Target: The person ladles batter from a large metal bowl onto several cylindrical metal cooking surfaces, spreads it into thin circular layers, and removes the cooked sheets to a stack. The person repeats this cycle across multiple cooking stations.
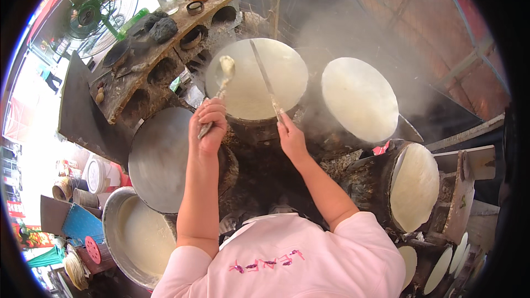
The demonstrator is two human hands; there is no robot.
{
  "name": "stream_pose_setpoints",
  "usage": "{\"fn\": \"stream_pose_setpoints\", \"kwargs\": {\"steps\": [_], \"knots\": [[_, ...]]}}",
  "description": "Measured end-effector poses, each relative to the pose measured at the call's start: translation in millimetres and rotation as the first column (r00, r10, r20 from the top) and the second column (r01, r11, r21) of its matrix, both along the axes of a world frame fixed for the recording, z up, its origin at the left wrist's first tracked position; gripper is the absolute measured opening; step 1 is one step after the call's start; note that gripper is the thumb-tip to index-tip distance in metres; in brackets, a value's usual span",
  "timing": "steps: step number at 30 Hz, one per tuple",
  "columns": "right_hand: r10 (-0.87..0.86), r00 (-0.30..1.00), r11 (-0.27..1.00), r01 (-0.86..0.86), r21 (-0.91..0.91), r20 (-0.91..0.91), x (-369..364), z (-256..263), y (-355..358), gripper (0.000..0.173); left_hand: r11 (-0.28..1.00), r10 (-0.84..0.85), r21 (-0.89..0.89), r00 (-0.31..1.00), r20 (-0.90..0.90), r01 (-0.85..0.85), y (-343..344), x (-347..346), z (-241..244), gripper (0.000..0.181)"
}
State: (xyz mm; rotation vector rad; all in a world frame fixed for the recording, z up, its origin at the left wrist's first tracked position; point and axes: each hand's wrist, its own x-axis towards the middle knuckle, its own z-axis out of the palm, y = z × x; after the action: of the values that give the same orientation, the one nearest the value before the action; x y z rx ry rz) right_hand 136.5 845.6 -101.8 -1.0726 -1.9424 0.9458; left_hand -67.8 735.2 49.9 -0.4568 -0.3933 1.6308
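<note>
My left hand (209, 122) is closed around the handle of a ladle (227, 68), whose bowl carries pale batter above the left part of a round griddle. A thin, pale crepe-like sheet (244, 95) covers that griddle. In my right hand (293, 137) is a long, flat scraper (265, 75), its narrow blade reaching across the sheet; whether it touches cannot be told. To the left, partly behind my left forearm, lies a second round griddle (159, 161) with a bare grey surface. A large metal pot (108, 219) of pale batter stands below it.
Another pale sheet (359, 99) lies on the right amid steam, with a further one (415, 188) on a round drum-like support. Several thin discs (438, 271) are at the lower right. A brick ledge (145, 64) bears jars, dark lumps and a fan (89, 18).
</note>
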Motion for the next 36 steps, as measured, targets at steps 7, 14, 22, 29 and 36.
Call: {"fn": "stream_pose_setpoints", "kwargs": {"steps": [7, 14, 22, 29, 36], "knots": [[-0.102, 0.606, 0.918, -0.248, 0.310, 0.789, 28.6, 33.9, 75.7, 0.043, 0.993, 0.120, 0.025, 0.938, -0.326, -0.119, -22.7, 14.1, 46.1, 0.015], [0.048, 0.729, 0.909, -0.315, 0.273, 0.682, 20.4, 23.1, 106.7, 0.031, 0.966, 0.214, -0.014, 0.829, -0.518, -0.258, -88.8, 32.0, 48.5, 0.027], [0.331, 0.941, 0.928, -0.337, 0.159, 0.066, -3.1, 37.5, 81.1, 0.020, 0.797, 0.397, -0.080, 0.619, -0.678, -0.598, -197.7, 76.0, 34.8, 0.036], [0.767, 0.641, 0.592, -0.723, 0.355, 0.027, -54.5, 19.0, -4.0, 0.017, 0.581, 0.580, -0.149, 0.535, -0.614, -0.800, -302.3, 122.1, 22.9, 0.046], [0.807, 0.501, 0.252, -0.771, 0.585, 0.313, -86.6, -15.6, 25.1, 0.021, 0.392, 0.649, -0.240, 0.452, -0.611, -0.888, -404.3, 174.3, -8.1, 0.014]]}}
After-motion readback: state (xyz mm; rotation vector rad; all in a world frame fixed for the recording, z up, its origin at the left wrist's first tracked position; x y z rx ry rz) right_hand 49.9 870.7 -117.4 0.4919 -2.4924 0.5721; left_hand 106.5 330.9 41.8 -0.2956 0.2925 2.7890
